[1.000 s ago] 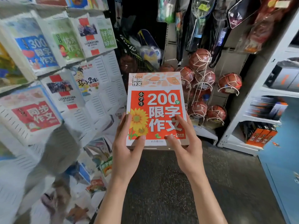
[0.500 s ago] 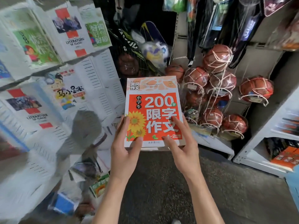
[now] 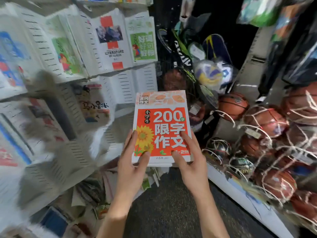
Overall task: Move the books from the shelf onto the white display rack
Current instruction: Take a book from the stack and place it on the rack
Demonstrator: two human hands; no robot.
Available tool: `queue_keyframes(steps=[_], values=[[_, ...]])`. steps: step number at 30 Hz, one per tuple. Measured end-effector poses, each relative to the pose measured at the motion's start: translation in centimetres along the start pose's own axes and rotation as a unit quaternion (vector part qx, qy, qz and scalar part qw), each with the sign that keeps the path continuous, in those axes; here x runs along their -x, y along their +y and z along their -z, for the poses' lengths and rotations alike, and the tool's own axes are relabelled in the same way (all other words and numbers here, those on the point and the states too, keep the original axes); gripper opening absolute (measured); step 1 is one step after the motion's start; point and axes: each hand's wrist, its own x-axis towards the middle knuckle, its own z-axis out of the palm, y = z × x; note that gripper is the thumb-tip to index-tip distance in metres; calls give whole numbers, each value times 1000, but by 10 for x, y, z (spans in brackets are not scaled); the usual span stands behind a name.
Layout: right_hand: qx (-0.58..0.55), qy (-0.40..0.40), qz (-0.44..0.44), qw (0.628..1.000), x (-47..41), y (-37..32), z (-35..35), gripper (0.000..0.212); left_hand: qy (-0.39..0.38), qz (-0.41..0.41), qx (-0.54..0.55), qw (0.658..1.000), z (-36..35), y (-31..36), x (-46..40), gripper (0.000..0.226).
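Observation:
An orange book (image 3: pixel 162 117) with "200" and a sunflower on its cover is held up in front of me, and a thin stack of pages or books shows under its lower edge. My left hand (image 3: pixel 133 162) grips its lower left corner, thumb on the cover. My right hand (image 3: pixel 190 159) grips the lower right corner, thumb and a finger on the cover. The white display rack (image 3: pixel 120 81) with slotted panels fills the left side and holds several books, among them a white "Literature of Classic" book (image 3: pixel 111 43) and a green-covered one (image 3: pixel 143 43).
Basketballs in string nets (image 3: pixel 267 121) hang and pile at the right over a white shelf edge (image 3: pixel 240 191). A volleyball (image 3: pixel 208 75) and racket bags sit behind the book. Dark speckled floor (image 3: pixel 171 206) lies below. Loose books (image 3: pixel 89 191) lie at the rack's foot.
The view has swung left and closer to the rack and the netted balls; the right-hand shelves have left view. Both hands keep the same grip on the orange book.

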Motion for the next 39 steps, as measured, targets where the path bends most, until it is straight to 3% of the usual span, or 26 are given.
queue_keyframes(steps=[18, 20, 22, 26, 28, 36, 39], values=[[-12, -139, 39, 989, -245, 122, -123, 67, 100, 9, -3, 995, 2, -138, -214, 61], [-16, -148, 39, 988, -262, 137, -137, 60, 96, -3, -17, 995, 3, -151, -229, 56], [-41, -154, 20, 987, -275, 149, -147, 53, 94, -10, -39, 995, 4, -161, -242, 68], [-72, -167, 12, 983, -299, 168, -160, 67, 99, 14, -38, 994, 1, -182, -267, 64], [-66, -173, 15, 982, -313, 175, -165, 72, 103, 24, -51, 993, 1, -200, -279, 77], [-7, -195, 62, 979, -351, 229, -185, 60, 110, 70, 5, 991, -5, -236, -315, 87], [-16, -191, 73, 979, -354, 234, -196, 59, 111, 104, -21, 988, -2, -250, -326, 83]])
